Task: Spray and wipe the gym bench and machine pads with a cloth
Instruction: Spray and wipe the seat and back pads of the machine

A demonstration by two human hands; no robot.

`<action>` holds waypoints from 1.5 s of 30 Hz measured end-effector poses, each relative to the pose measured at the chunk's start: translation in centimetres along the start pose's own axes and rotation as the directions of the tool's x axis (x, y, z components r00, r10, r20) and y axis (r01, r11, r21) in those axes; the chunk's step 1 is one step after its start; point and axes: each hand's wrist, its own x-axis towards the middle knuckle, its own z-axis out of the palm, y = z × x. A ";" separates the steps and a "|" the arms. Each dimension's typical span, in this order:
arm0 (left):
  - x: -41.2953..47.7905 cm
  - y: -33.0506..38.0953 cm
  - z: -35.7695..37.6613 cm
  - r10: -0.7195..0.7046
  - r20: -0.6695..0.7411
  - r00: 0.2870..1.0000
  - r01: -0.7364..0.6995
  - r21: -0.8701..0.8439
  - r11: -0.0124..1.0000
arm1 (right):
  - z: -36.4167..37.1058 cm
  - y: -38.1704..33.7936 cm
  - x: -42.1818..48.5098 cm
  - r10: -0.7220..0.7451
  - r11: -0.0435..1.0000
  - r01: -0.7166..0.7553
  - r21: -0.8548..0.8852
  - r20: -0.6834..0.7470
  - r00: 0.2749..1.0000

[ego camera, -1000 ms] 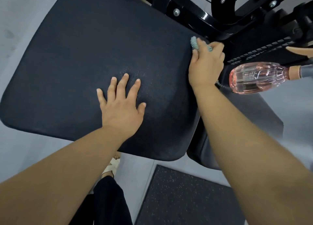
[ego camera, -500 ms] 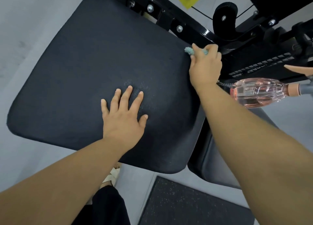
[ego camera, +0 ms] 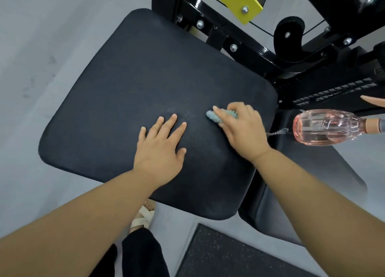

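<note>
The right hand (ego camera: 239,130) grips the bunched teal cloth (ego camera: 216,116); spray speckles (ego camera: 181,113) lie just left of it on the padded surface (ego camera: 125,89), beyond the flat, open left hand (ego camera: 161,147).

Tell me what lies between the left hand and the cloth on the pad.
Head view: only bare seat pad, speckled with spray droplets, between left hand and cloth.

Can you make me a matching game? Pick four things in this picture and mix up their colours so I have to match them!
Things:
1. cloth
2. spray bottle
3. seat pad
4. metal plate

Colours:
A. black
B. yellow
C. pale blue-green
D. clear pink

Right pairs: 1-C, 2-D, 3-A, 4-B.
</note>
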 end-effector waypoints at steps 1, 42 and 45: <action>0.2 -0.3 -0.5 0.032 0.026 0.999 -0.030 -0.053 0.998 | 0.3 0.4 1.4 0.093 0.996 -0.093 -0.010 -0.014 0.996; -7.7 -21.9 -4.0 -0.585 0.188 0.789 0.372 -0.904 0.212 | 6.8 -25.6 15.7 0.601 0.799 -0.602 -0.008 0.077 0.796; -7.7 -22.7 -4.4 -0.553 0.225 0.802 0.358 -0.922 0.144 | 7.9 -32.4 15.8 0.354 0.932 -0.359 0.050 0.081 0.932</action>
